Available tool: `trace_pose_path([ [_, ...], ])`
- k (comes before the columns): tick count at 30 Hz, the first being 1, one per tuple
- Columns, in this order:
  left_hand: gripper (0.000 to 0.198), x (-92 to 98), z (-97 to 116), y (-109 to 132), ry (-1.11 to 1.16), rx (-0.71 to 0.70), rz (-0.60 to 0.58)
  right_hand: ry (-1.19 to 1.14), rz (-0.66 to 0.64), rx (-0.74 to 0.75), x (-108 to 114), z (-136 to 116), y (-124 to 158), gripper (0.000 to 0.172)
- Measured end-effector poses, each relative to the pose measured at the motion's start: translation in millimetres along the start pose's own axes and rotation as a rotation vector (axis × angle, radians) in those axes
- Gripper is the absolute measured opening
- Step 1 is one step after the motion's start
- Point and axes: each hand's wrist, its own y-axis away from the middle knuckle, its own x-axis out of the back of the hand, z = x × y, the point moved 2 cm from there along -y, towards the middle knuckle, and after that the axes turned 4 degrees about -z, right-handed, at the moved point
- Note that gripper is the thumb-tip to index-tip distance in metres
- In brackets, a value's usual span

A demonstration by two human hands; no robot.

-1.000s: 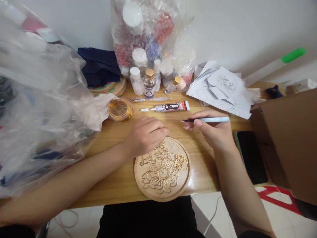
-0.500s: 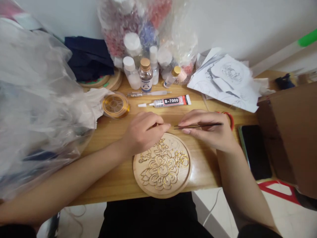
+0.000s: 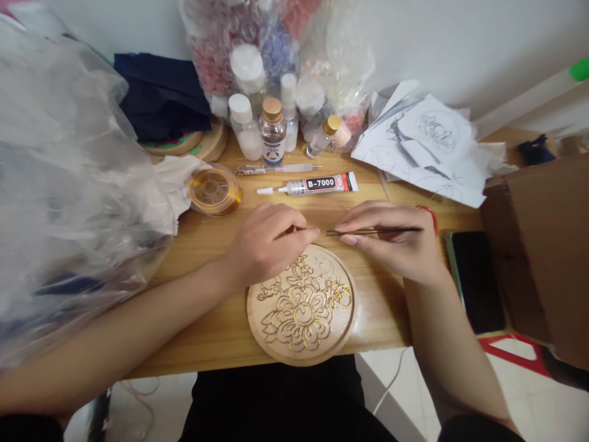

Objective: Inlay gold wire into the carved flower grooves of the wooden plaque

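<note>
The round wooden board [image 3: 302,314], patterned with golden outlines, lies flat at the front of the worktop [image 3: 381,322], close to the body, presumably so its face sits well under the eyes. The left hand [image 3: 271,242] is curled over its far left rim, thumb and forefinger brought together (whether a thin strand is pinched there, I cannot tell), perhaps resting there to steady it. The right hand [image 3: 400,253] has tweezers [image 3: 386,231] between thumb and fingers, the prongs level, only narrowly parted and aimed at the left fingertips without touching them, a grip that seems suited to fine control. The board's near rim comes right to the worktop's front edge, so little room remains there. Bare wood opens to its right, towards the phone [image 3: 476,282] and cardboard box [image 3: 538,245]; behind, the glue tube [image 3: 319,183] and golden spool [image 3: 215,190] bound the space, while the plastic bag [image 3: 59,184] crowds the left
</note>
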Motion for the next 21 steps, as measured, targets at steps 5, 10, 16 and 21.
trace_pose_path([
  [5,0.014,0.6,-0.3,0.0,0.003,0.003,-0.005,-0.008,-0.023,0.011,-2.1,0.1,-0.5,0.023],
  [10,0.009,0.8,0.1,0.1,0.034,0.001,-0.004,-0.013,-0.032,0.004,-1.8,0.2,-0.3,0.023],
  [16,0.008,0.8,-0.3,-0.3,0.046,-0.005,0.01,-0.019,-0.028,0.017,-1.8,-0.4,-0.6,0.021],
  [21,0.008,0.4,-0.4,-0.1,0.028,0.008,0.012,-0.011,-0.031,0.035,-2.4,-0.9,-0.2,0.022],
])
